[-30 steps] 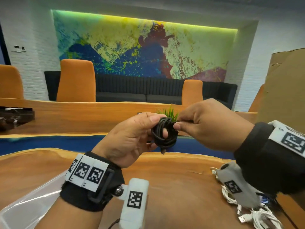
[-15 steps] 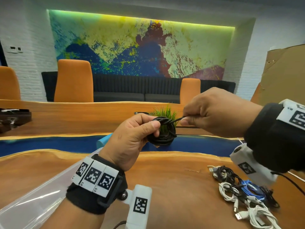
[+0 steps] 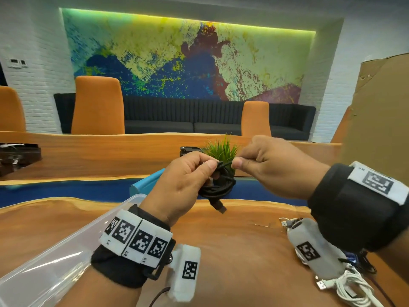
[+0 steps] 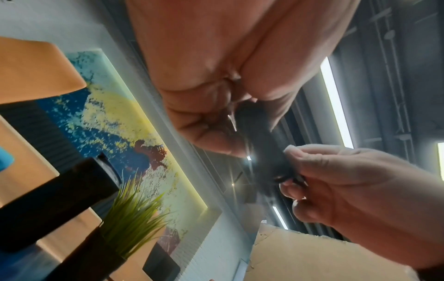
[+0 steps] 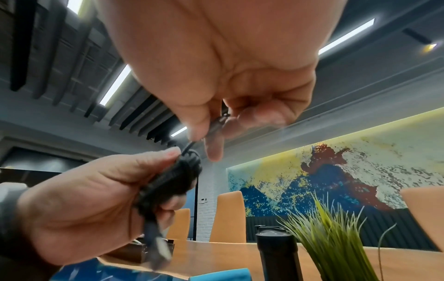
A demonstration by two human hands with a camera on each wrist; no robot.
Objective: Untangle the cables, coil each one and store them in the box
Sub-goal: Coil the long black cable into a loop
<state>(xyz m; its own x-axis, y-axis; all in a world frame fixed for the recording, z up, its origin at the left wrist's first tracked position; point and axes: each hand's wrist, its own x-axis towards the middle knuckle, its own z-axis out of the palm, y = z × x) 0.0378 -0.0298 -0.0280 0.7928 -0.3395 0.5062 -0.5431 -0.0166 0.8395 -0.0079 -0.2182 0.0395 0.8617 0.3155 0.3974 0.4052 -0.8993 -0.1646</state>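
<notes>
My left hand (image 3: 186, 180) grips a coiled black cable (image 3: 218, 187) held up above the wooden table (image 3: 232, 251). A USB plug (image 3: 219, 207) hangs from the bottom of the coil. My right hand (image 3: 265, 165) pinches the cable's free end between thumb and forefinger just right of the coil, drawing it taut. In the right wrist view the coil (image 5: 173, 182) sits in the left hand's (image 5: 91, 199) curled fingers and the plug (image 5: 159, 249) dangles below. In the left wrist view the coil (image 4: 261, 144) is blurred between both hands. The clear plastic box (image 3: 55, 260) lies at lower left.
A pile of white, black and blue cables (image 3: 345, 282) lies on the table at lower right, partly behind my right wrist. A potted grass plant (image 3: 221, 149) and a dark bottle (image 5: 278, 254) stand behind the hands. A cardboard sheet (image 3: 376, 120) rises at right. Orange chairs line the far side.
My right hand drew the cable end out to the right of the coil, then came back closer. Both hands sank slightly and the USB plug now hangs below the coil.
</notes>
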